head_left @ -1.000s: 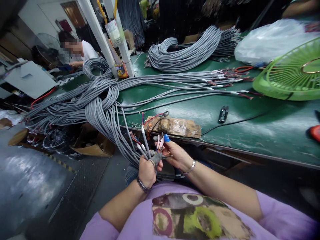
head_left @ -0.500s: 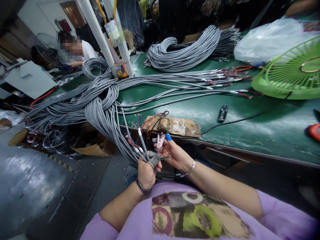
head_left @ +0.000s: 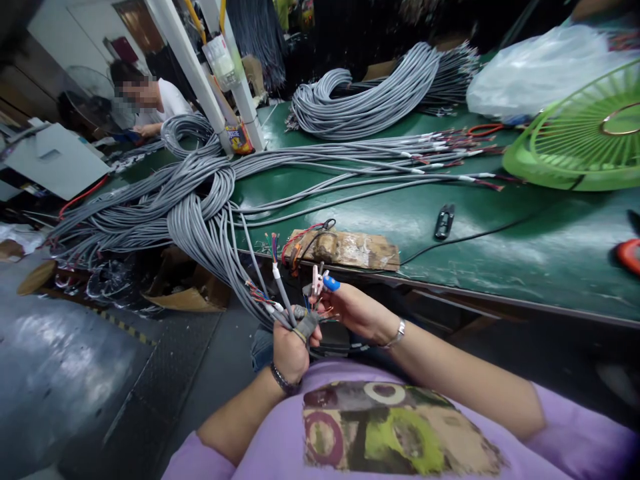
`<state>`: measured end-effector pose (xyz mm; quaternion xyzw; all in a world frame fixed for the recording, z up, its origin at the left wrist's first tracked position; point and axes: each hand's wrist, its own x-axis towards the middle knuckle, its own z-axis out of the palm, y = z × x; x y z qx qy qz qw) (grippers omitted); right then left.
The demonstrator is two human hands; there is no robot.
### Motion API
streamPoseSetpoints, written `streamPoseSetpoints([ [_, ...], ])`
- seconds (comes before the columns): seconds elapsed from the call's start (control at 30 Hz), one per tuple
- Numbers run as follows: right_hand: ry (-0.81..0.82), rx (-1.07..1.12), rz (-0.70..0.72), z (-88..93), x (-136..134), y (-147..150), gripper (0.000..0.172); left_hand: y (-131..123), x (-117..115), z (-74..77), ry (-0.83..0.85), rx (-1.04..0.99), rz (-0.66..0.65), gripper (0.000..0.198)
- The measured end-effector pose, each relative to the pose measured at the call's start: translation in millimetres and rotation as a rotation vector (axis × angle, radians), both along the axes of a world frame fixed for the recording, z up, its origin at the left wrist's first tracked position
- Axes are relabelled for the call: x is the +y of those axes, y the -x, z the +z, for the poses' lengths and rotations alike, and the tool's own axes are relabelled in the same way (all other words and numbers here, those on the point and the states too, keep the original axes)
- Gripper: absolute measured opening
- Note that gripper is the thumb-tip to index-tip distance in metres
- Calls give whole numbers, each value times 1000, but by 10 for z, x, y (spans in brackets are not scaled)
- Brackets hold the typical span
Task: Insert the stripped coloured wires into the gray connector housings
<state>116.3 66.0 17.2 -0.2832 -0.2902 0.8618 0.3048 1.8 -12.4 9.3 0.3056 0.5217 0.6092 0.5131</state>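
Note:
My left hand (head_left: 290,350) is closed around several grey cable ends (head_left: 277,293) that stick up from the fist, their stripped coloured wires fanned at the tips. The cables trail up to a big grey bundle (head_left: 200,207) draped over the bench edge. My right hand (head_left: 350,310) sits just right of the left, fingers pinched on thin wires near the fist. Its fingertips wear pink and blue finger guards (head_left: 325,283). Both hands hover in front of my chest, below the green bench (head_left: 500,253).
A worn wooden block (head_left: 350,248) with wired clips lies at the bench edge. Black snips (head_left: 444,221) rest further right beside a black cord. A green fan (head_left: 580,143), a plastic bag (head_left: 540,70), another cable coil (head_left: 370,100) and a seated person (head_left: 150,103) lie beyond.
The tallest cable in my left fist has tilted slightly left. My right hand shifted a little to the right and down. The view has risen slightly.

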Motion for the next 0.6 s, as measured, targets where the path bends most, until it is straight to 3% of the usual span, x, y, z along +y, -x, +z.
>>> streamPoseSetpoints([
  [0.17,-202,-159,86,54,-81,-78,37,21,0,-39,33,52,-26,32],
  [0.3,-345,-162,159,94,-103,-84,35,45,-30,-68,49,87,-65,32],
  [0.6,-295,-197,72,-26,-144,-189,29,52,-43,-53,66,57,-116,31],
])
